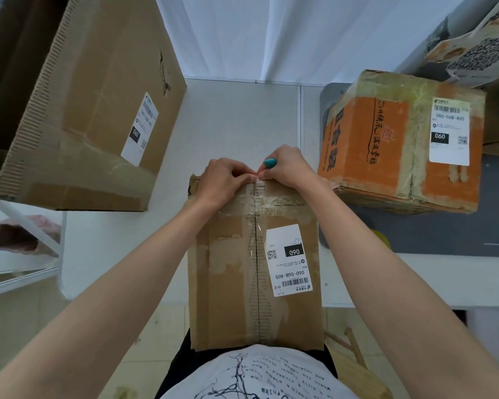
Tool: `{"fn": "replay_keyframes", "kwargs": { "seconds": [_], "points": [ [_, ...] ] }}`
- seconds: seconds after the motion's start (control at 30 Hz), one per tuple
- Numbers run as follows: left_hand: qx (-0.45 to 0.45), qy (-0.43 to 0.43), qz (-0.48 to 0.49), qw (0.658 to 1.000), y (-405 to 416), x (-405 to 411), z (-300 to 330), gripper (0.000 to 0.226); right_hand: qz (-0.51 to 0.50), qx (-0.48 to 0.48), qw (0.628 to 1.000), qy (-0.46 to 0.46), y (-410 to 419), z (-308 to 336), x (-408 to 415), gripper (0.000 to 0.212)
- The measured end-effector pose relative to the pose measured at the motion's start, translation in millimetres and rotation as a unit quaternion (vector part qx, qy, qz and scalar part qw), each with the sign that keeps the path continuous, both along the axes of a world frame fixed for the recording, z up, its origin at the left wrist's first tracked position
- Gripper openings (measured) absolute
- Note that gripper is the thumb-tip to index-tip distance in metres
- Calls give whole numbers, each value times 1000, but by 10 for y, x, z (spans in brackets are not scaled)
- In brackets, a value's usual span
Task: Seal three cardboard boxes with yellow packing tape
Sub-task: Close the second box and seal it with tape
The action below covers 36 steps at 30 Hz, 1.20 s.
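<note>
A brown cardboard box with a white label lies lengthwise in front of me, its flaps closed along a centre seam. Clear-looking tape crosses the seam near the far end. Both hands meet at that far edge. My left hand pinches the tape end at the seam with curled fingers. My right hand touches the same spot with its fingertips while gripping a small teal tool. A large brown box stands at the left, and an orange printed box at the right.
The boxes stand on a white table. A grey mat lies under the orange box, with a yellow object half hidden behind my right forearm. Another printed carton sits at the top right. A white curtain hangs behind.
</note>
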State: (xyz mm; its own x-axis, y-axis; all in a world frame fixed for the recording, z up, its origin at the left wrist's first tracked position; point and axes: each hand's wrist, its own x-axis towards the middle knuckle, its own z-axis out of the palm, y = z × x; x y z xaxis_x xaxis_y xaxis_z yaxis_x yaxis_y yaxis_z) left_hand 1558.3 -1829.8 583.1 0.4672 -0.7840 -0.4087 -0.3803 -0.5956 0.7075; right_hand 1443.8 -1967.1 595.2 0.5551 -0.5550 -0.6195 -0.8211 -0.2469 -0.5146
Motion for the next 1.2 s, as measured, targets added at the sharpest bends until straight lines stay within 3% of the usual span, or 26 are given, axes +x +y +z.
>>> {"fn": "replay_keyframes", "kwargs": {
  "seconds": [0.1,0.27,0.43,0.5,0.57,0.63,0.73,0.9,1.07,1.13,1.2],
  "points": [
    [6,9,-31,999,48,108,26,40,24,-29,999,-18,59,27,-28,23],
    [40,-25,-67,997,37,113,30,26,68,-47,996,19,164,102,-37,44],
    [73,-114,-49,990,-88,69,55,20,47,-83,995,27,263,98,5,47],
    [70,-128,-66,987,-96,52,113,24,19,-82,996,-25,305,101,-47,44],
    [47,-177,-97,978,-45,-57,163,39,-69,-94,984,-134,388,138,-159,31],
    [14,-223,-118,968,52,-260,161,56,-166,-136,950,-227,508,172,-337,17],
    [15,-208,-143,967,155,-598,21,77,-263,-179,906,-278,718,204,-655,12],
    [29,-259,-148,954,184,-783,-338,88,-356,-186,889,-219,990,92,-1156,13],
    [3,-225,-151,963,191,-723,-242,84,-332,-139,926,-115,918,16,-1097,55],
    [-8,-249,-113,962,295,-606,-136,84,-331,-102,933,-102,835,23,-1014,53],
    [22,-294,-8,956,495,-401,-70,88,-343,-74,929,-118,780,-14,-1002,46]
  ]
}}
